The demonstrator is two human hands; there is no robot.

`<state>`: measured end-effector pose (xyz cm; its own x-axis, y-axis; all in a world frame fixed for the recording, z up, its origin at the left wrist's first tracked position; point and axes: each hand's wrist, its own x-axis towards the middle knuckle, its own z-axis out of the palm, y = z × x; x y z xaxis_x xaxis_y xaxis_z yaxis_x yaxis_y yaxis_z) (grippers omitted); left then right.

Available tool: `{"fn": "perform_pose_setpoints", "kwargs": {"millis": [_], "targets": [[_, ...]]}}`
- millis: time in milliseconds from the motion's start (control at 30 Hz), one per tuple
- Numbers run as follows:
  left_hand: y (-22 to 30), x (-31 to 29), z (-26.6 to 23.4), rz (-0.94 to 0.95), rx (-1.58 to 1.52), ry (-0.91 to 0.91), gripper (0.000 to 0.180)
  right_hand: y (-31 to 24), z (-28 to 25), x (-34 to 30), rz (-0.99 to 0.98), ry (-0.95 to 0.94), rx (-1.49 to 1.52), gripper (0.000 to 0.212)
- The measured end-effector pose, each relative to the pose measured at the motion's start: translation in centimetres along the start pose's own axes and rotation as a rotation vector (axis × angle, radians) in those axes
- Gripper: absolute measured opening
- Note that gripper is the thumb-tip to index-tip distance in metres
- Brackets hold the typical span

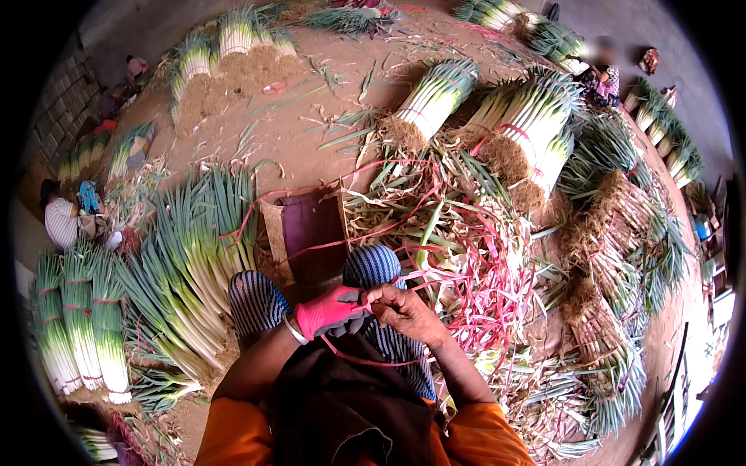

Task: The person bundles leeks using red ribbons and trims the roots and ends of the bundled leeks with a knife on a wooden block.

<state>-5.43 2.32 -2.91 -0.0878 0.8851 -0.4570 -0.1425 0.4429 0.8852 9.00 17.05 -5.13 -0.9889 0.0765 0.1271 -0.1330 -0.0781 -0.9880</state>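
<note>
My left hand (332, 312), in a pink and dark glove, meets my bare right hand (404, 313) above my lap. Both are closed, fingers pinching a thin pinkish-red plastic strip (374, 362) that loops down below them. More of the strip trails off to the right, towards a tangled heap of red strips (493, 291). Exactly how the strip runs between the fingertips is hidden. Just past my knees stands an open box (272, 237) with a dark purple cloth (312, 225) on it.
Loose spring onions (206, 256) lie at my left, beside tied upright bundles (78, 318). Dry leaf trimmings (420, 186) cover the ground ahead. Tied bundles (528, 132) stand beyond; untrimmed, rooty ones (614, 225) lie at right. Other people (62, 217) sit farther off.
</note>
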Motion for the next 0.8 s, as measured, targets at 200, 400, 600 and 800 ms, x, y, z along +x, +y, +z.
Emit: {"fn": "perform_pose_setpoints", "kwargs": {"millis": [200, 400, 600, 800], "targets": [[-0.1, -0.2, -0.9, -0.030, -0.035, -0.070, 0.022, -0.8, -0.6, 0.4, -0.041, -0.093, -0.426, 0.021], [-0.6, 0.4, -0.3, -0.054, -0.129, -0.088, 0.019, -0.7, -0.6, 0.3, 0.064, -0.071, -0.249, 0.020], [-0.2, 0.5, 0.0, -0.061, -0.144, -0.100, 0.019, -0.2, -0.3, 0.0, 0.135, 0.016, -0.093, 0.011], [0.7, 0.1, 0.6, -0.075, -0.099, -0.100, 0.018, 0.2, -0.9, -0.6, 0.240, -0.056, 0.218, 0.010]]}}
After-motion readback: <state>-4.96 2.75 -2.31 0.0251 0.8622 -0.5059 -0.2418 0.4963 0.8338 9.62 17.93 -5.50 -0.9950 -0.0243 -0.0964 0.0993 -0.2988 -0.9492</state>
